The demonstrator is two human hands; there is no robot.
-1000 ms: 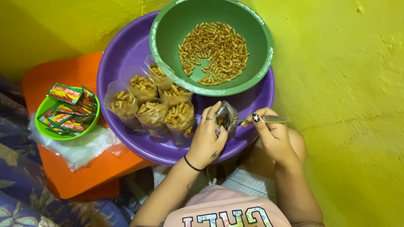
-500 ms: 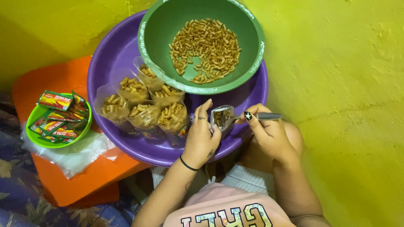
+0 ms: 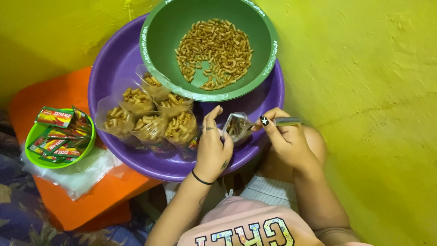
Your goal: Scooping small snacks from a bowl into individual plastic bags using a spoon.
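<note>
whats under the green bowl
The green bowl sits in a purple basin, its near rim over a few filled snack bags. Whatever else lies on the basin floor beneath it is covered.

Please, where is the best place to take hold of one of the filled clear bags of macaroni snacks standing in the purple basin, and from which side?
Probably at the open top, from above. The filled bags stand upright, packed against each other in the purple basin, so their sides are blocked, while the loose plastic above the snacks is free to pinch. The green bowl overhangs the far ones, so the nearest is easier.
</note>
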